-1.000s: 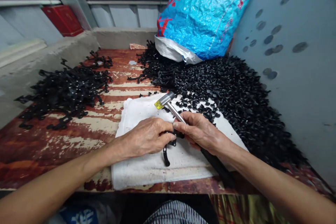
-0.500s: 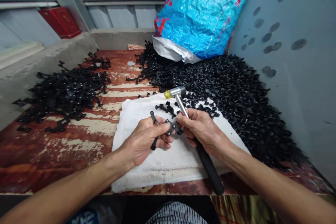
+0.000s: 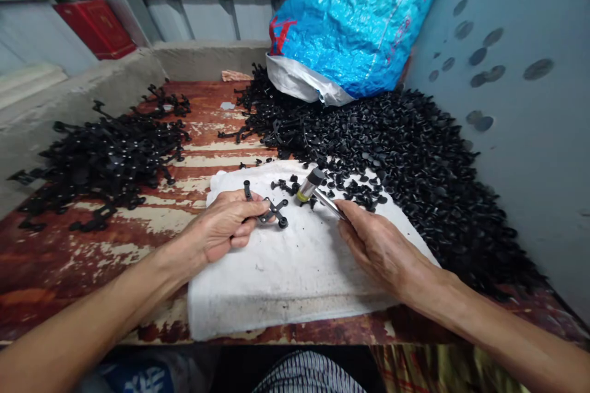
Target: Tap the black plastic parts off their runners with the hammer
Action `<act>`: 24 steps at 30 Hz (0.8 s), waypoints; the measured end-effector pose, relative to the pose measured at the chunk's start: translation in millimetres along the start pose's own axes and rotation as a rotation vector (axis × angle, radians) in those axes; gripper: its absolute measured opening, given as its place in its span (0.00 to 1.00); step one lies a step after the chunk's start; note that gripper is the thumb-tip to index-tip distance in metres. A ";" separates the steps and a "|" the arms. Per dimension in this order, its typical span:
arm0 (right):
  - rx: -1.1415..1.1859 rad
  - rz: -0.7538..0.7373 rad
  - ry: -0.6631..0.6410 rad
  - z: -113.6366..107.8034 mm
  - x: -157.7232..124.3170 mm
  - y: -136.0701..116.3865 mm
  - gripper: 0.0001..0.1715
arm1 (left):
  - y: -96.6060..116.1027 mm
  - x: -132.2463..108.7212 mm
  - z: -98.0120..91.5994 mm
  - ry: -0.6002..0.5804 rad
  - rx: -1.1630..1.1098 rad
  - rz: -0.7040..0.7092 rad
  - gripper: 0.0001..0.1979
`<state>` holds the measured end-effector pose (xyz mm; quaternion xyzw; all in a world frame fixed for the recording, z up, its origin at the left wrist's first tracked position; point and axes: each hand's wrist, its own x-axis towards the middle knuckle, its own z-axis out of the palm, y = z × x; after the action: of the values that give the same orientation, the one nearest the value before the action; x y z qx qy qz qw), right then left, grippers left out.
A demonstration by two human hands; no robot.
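Note:
My left hand point(image 3: 229, 225) pinches a black bracket with several arms point(image 3: 276, 212) between thumb and fingers, over the white cloth point(image 3: 295, 276). One bracket arm sticks up past the index finger; two others point right, and the lower one ends in a round black cap. My right hand point(image 3: 382, 245) is closed around a small mallet point(image 3: 328, 201). Its metal shaft runs up and left to a head with a black face on top and a yellow face turned down towards the cloth. The grip is hidden under the hand. Small black round-headed plugs point(image 3: 364, 190) lie scattered on the cloth's far part.
A large heap of black plugs point(image 3: 433, 178) covers the right side. Black brackets point(image 3: 110, 159) are piled on the left of the worn red-brown table point(image 3: 152, 258). A blue sack point(image 3: 350, 24) leans at the back. A grey-blue panel point(image 3: 516, 135) rises at the right.
My hands have moved apart. The left has shifted left with the bracket; the right has turned the mallet over, its yellow face now down, and moved away from the bracket.

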<state>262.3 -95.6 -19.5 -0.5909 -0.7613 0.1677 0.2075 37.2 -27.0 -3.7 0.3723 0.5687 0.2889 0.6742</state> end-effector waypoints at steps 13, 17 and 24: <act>0.176 0.021 -0.024 -5.4 -3.0 -5.5 0.11 | -2.2 -5.3 -16.8 -0.037 -0.030 -0.034 0.08; 0.205 0.026 -0.021 -3.3 -9.6 -2.8 0.12 | -5.7 -4.2 -10.0 -0.084 -0.018 -0.059 0.07; 0.265 0.078 -0.031 2.8 -18.0 2.2 0.16 | -6.8 1.6 -3.1 -0.071 0.039 -0.094 0.09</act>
<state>266.6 -112.5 -25.1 -0.5846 -0.7123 0.2839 0.2651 34.2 -29.0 -10.4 0.3685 0.5667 0.2325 0.6993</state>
